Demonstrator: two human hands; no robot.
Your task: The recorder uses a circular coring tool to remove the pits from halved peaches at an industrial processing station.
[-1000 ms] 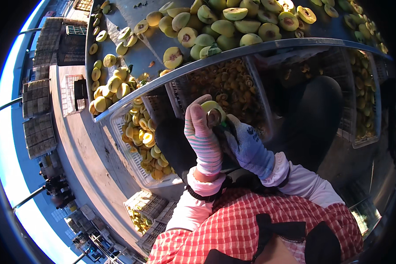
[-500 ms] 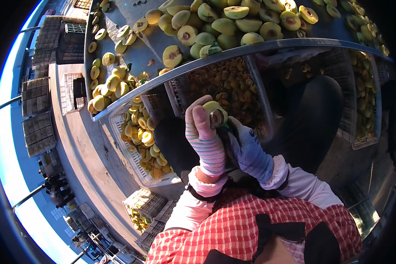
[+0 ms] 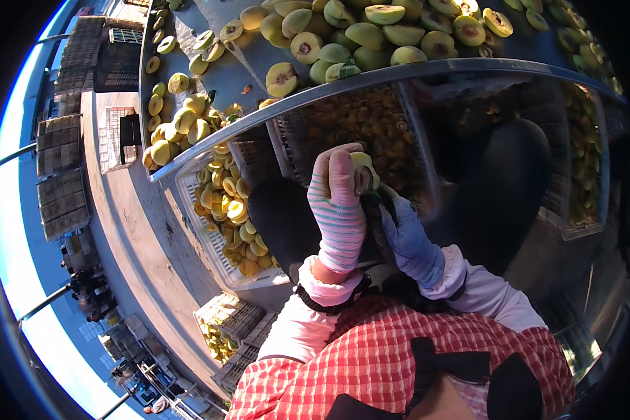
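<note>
My left hand (image 3: 336,203), in a pale striped glove, is closed around a yellow-green peach half (image 3: 365,166) above my lap. My right hand (image 3: 407,234), in a blue glove, grips a pitting tool (image 3: 363,182) with a dark handle. The tool's rounded metal end sits against the cut face of the fruit; how deep it reaches cannot be made out. Both hands are close together, and the right fingers are partly hidden behind the handle.
Many halved peaches (image 3: 367,36) lie on a metal table (image 3: 252,64) with a raised rim ahead. Below stand a white crate of yellow halves (image 3: 225,210), a bin of darker scraps (image 3: 371,119) and a right-hand crate (image 3: 582,157). Stacked crates (image 3: 61,168) stand far left.
Both hands have shifted slightly right with the peach half and the tool. The fruit and the tool's metal end have turned a little. The whole view has also shifted slightly.
</note>
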